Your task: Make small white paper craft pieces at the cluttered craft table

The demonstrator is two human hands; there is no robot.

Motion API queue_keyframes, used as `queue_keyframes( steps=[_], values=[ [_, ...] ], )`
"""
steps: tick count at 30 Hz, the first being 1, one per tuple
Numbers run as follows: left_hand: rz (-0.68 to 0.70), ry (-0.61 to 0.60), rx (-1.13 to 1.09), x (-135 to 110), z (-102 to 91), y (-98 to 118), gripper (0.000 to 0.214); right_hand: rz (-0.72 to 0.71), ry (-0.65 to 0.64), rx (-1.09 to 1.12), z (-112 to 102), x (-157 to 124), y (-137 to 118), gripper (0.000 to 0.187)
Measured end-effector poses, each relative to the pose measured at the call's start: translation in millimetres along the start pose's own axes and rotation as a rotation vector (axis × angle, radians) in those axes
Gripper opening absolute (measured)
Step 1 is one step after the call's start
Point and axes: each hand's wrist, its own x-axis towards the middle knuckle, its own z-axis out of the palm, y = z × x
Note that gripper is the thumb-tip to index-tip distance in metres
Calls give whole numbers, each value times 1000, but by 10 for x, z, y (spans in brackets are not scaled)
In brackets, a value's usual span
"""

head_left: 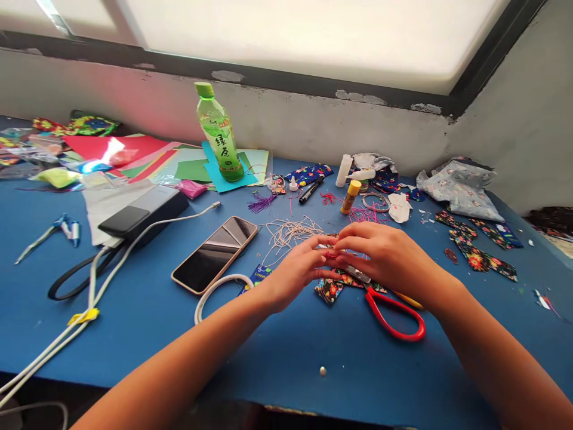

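Observation:
My left hand (298, 272) and my right hand (380, 251) meet over the table, fingertips bent together. Between them is a bit of thin red cord (330, 254), mostly hidden by the fingers, and both hands pinch it. Red-handled scissors (396, 322) lie beneath my right hand, their blades partly covered. Under and around the blades are pieces of dark floral fabric (330, 289). Just beyond my left hand is a loose heap of pale cord (290, 232). A yellow-handled tool (409, 300) shows partly behind my right wrist.
Left of my hands lie a phone (215, 254), a white ring (224, 292) and a power bank (138, 215) with white cables. A green tea bottle (221, 140) stands on coloured paper. A glue stick (350, 197) stands behind my hands. Floral strips (474, 254) lie right; a bead (323, 371) lies in front.

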Motion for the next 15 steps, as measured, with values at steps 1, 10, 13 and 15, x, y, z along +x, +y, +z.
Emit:
queue_keyframes(
  steps=[1,10,13,15],
  values=[
    [4,1,2,4,3,-2,29,-13,-4,-11,6,-1,13,17],
    [220,-9,255,16,-5,-96,26,-24,31,36,-16,-11,27,14],
    [229,30,370,-4,-15,-99,17,-55,41,0,-25,-16,1,14],
    [235,35,408,-18,-12,-95,11,-95,61,-66,-32,-18,-19,17]
  ],
)
